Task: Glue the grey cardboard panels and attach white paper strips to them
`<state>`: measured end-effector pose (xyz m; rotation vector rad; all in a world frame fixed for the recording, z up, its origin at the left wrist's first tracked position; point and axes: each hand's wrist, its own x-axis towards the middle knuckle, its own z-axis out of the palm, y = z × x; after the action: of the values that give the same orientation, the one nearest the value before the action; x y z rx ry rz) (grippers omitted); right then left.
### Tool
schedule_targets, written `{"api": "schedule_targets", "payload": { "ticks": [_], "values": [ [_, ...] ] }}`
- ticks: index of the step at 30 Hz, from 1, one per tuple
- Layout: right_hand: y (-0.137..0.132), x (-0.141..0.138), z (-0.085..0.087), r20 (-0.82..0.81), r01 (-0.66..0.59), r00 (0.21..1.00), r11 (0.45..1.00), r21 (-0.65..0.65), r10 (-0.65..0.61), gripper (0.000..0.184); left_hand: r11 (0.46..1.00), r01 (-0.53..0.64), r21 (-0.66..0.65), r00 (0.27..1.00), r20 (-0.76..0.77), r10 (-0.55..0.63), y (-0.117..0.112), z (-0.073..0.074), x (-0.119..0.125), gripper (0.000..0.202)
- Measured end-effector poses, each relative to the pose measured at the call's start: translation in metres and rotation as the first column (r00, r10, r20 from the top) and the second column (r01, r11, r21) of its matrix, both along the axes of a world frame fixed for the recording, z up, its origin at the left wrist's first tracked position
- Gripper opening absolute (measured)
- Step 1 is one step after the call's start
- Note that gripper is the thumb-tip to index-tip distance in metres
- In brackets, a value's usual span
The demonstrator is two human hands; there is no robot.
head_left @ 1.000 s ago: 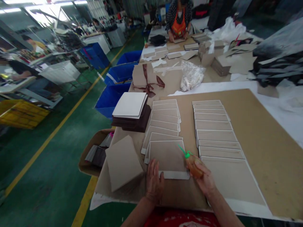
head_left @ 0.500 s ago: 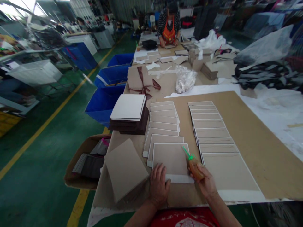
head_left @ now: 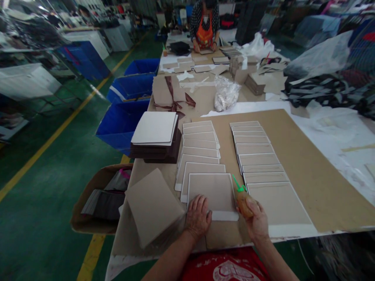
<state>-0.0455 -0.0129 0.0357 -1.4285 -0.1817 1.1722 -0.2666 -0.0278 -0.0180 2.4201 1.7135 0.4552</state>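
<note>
My right hand (head_left: 258, 220) is wrapped round a glue bottle (head_left: 245, 203) of amber liquid, its green nozzle pointing up and left. The nozzle tip is by the right edge of the nearest grey-beige board (head_left: 213, 191), which has white borders. On that board's lower left corner my left hand (head_left: 198, 214) lies flat, fingers stretched out. Behind it, similar boards (head_left: 202, 152) overlap in a column. A second overlapping column (head_left: 258, 159) lies to the right; faint lines cross some of its nearer boards.
A tilted stack of plain boards (head_left: 154, 207) stands left of my left hand. Behind it is a stack of dark brown pieces topped with white sheets (head_left: 155, 128). A carton (head_left: 79, 214) and blue bins (head_left: 123, 121) line the table's left side. Across the table stands a person in an orange apron (head_left: 205, 33).
The glue bottle has moved right relative to the nearest board, from over its upper right part to its right edge. My left hand stays on the board. The whole view has shifted slightly.
</note>
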Motion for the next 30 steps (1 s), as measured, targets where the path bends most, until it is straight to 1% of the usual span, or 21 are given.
{"api": "schedule_targets", "payload": {
  "ticks": [2, 3, 5, 7, 10, 13, 19, 24, 27, 30],
  "values": [
    [0.000, 0.004, 0.002, 0.165, -0.008, 0.986, 1.000, -0.017, 0.010, 0.051, 1.000, 0.014, 0.005, 1.000, -0.006, -0.013, 0.001, -0.001, -0.001, 0.053],
    [0.000, 0.006, 0.003, 0.263, -0.031, 0.964, 0.999, -0.030, 0.038, 0.052, 1.000, 0.023, 0.007, 1.000, -0.009, -0.023, 0.001, -0.001, -0.001, 0.055],
    [0.001, 0.009, 0.005, 0.434, -0.101, 0.893, 0.993, -0.068, 0.120, 0.056, 0.999, 0.032, 0.008, 0.999, -0.009, -0.032, 0.001, -0.001, -0.001, 0.055],
    [0.004, 0.011, 0.008, 0.550, -0.161, 0.813, 0.981, -0.108, 0.194, 0.058, 0.999, 0.031, 0.008, 0.999, -0.006, -0.031, 0.002, -0.001, -0.001, 0.054],
    [0.010, 0.012, 0.009, 0.654, -0.207, 0.711, 0.966, -0.157, 0.259, 0.057, 1.000, 0.028, 0.012, 1.000, 0.002, -0.028, 0.002, -0.001, 0.000, 0.053],
    [0.016, 0.012, 0.007, 0.697, -0.234, 0.647, 0.951, -0.202, 0.308, 0.058, 0.999, 0.025, 0.030, 1.000, 0.018, -0.026, 0.003, -0.002, 0.000, 0.052],
    [0.019, 0.011, 0.001, 0.731, -0.254, 0.597, 0.942, -0.220, 0.331, 0.058, 0.999, 0.035, 0.041, 0.999, 0.014, -0.035, 0.003, -0.002, -0.001, 0.054],
    [0.021, 0.009, -0.006, 0.771, -0.297, 0.521, 0.925, -0.238, 0.366, 0.053, 0.999, 0.031, 0.045, 0.999, 0.009, -0.031, 0.003, 0.001, 0.000, 0.054],
    [0.024, 0.000, -0.010, 0.776, -0.351, 0.501, 0.909, -0.224, 0.384, 0.050, 0.998, 0.029, 0.052, 1.000, 0.008, -0.029, 0.004, 0.001, 0.001, 0.053],
    [0.029, -0.018, -0.013, 0.779, -0.426, 0.478, 0.883, -0.199, 0.406, 0.048, 0.998, 0.029, 0.059, 1.000, 0.007, -0.030, 0.004, 0.000, 0.001, 0.053]
  ]
}}
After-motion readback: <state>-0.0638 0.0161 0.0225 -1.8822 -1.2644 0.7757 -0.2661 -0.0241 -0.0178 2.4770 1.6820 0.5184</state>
